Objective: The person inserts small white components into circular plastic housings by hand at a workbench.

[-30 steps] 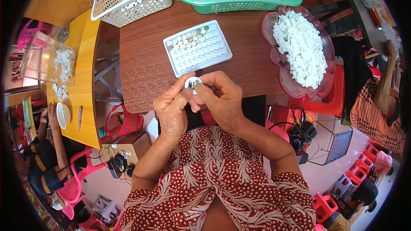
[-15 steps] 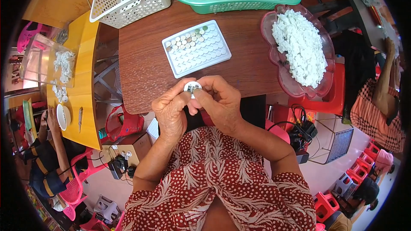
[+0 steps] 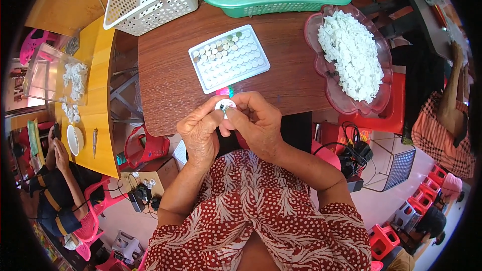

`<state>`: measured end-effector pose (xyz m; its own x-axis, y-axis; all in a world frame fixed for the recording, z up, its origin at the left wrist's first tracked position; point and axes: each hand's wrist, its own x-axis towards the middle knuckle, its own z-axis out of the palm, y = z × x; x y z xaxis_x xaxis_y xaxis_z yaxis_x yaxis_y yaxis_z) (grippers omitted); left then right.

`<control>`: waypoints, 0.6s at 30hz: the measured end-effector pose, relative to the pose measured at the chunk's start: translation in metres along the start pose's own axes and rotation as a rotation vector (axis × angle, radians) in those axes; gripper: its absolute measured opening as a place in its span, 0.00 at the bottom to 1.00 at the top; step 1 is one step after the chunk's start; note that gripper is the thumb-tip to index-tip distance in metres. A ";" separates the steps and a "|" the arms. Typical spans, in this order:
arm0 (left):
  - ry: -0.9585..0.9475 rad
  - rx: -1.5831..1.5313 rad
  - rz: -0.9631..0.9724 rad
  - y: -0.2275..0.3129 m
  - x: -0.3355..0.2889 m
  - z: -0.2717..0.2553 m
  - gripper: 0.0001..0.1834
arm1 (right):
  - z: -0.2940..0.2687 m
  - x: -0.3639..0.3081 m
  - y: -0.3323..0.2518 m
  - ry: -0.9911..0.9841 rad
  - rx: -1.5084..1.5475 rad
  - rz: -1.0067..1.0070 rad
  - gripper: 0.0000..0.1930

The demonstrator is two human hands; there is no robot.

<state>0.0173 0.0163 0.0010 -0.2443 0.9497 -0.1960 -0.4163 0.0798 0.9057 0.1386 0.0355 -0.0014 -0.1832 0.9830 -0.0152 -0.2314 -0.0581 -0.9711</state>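
My left hand point(image 3: 200, 126) and my right hand point(image 3: 258, 124) meet at the near table edge. Both pinch a small round white plastic part point(image 3: 224, 103) between thumbs and fingers; something dark and greenish shows in its middle, partly covered by the thumbs. Just beyond it, a pink and blue-green glow of colour point(image 3: 225, 91) shows at the fingertips. A white plastic tray point(image 3: 261, 71) lies past my hands, with rows of round pockets; silvery discs like button cells fill some of the far-left ones.
A red scalloped bowl point(image 3: 315, 35) heaped with small white parts stands at the right. Farther back are a green basket point(image 3: 288, 8) and a white basket point(image 3: 165, 14) with white plastic rings. Another person's hands point(image 3: 60, 153) show by the yellow table point(image 3: 100, 120) at the left.
A pink and blue-green glow has appeared beyond the white part. The thumbs have shifted slightly on it; both hands keep their hold. The view has shifted a little.
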 end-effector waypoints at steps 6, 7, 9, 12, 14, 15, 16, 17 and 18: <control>-0.002 0.036 0.003 -0.004 0.001 0.001 0.14 | -0.001 0.000 0.000 0.002 0.034 -0.009 0.03; -0.002 0.036 0.003 -0.005 0.000 0.001 0.14 | -0.002 0.000 0.001 -0.003 0.061 0.002 0.03; 0.000 0.062 0.032 -0.007 0.001 0.003 0.14 | -0.003 0.000 0.002 -0.009 0.087 0.014 0.02; 0.005 0.115 0.020 -0.006 0.002 0.006 0.14 | -0.004 0.001 0.002 -0.018 0.002 -0.017 0.03; -0.005 0.089 0.014 -0.005 0.002 0.004 0.14 | -0.004 0.001 0.000 -0.009 -0.011 -0.018 0.03; -0.015 0.065 0.009 -0.005 0.002 0.004 0.14 | -0.004 0.001 0.000 -0.008 -0.011 -0.018 0.03; -0.015 0.065 0.008 -0.005 0.002 0.003 0.14 | -0.004 0.001 0.001 -0.008 -0.011 -0.022 0.03; -0.019 0.040 -0.001 -0.005 0.002 0.003 0.14 | -0.004 0.001 0.001 -0.007 -0.010 -0.027 0.03; -0.024 0.014 -0.010 -0.006 0.002 0.002 0.14 | -0.004 0.001 0.001 -0.006 -0.011 -0.026 0.03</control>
<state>0.0212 0.0189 -0.0035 -0.2194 0.9557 -0.1960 -0.4065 0.0931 0.9089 0.1423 0.0373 -0.0033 -0.1830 0.9830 0.0119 -0.2255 -0.0302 -0.9738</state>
